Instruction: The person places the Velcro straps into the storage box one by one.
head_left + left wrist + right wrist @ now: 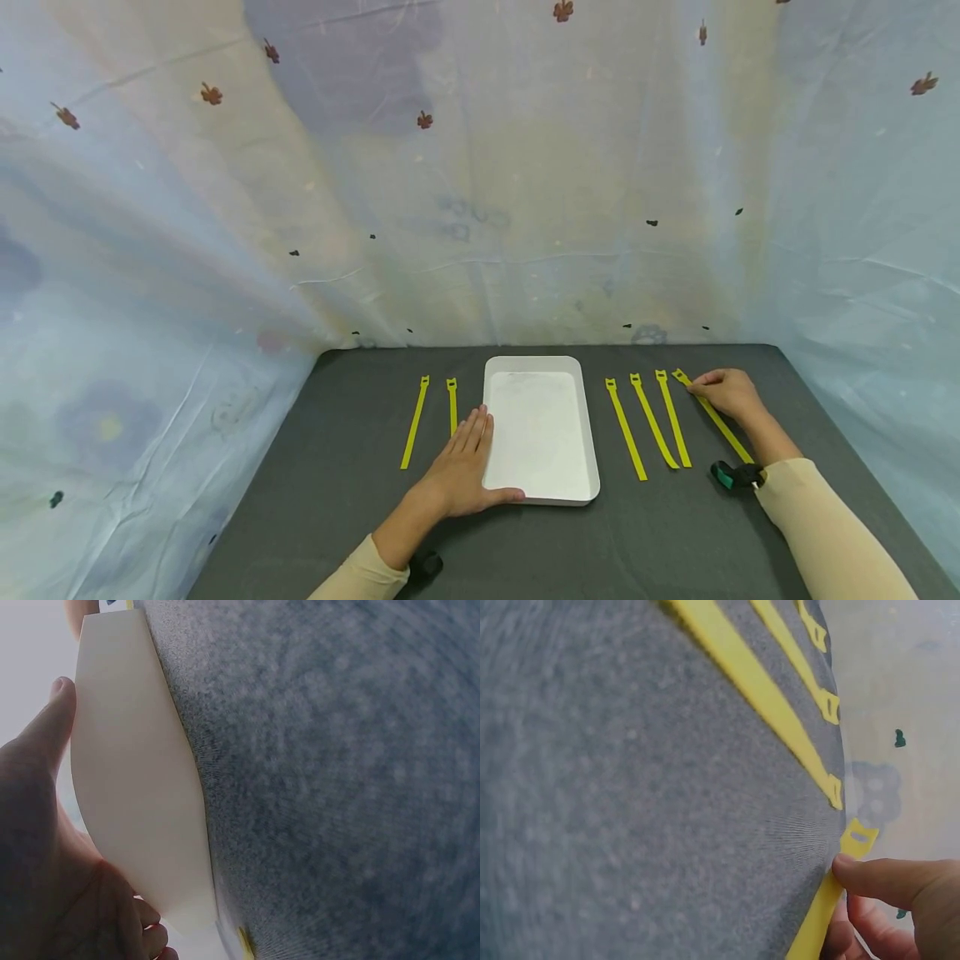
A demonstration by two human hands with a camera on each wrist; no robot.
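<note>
Between right-hand fingers (714, 386), a flat yellow strip (727, 432) is pinched; by straight left-hand fingers (471, 432), a rectangular white tray (542, 433) is touched.

Six yellow straps (626, 429) (a pair plus a foursome), one white tray (540, 429), one grey tabletop (300, 517)

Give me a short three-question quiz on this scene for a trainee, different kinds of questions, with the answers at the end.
1. True or false: the left-hand grip is touching the white tray.

2. Choose one. The right-hand grip is pinching:
A) the tray's rim
B) a yellow strap
C) nothing

3. In the head view, how many yellow straps show to the left of the tray?

Key:
1. True; its fingers meet the tray's left edge.
2. B; the right wrist view shows the pinch near the slotted end.
3. Two.
</note>
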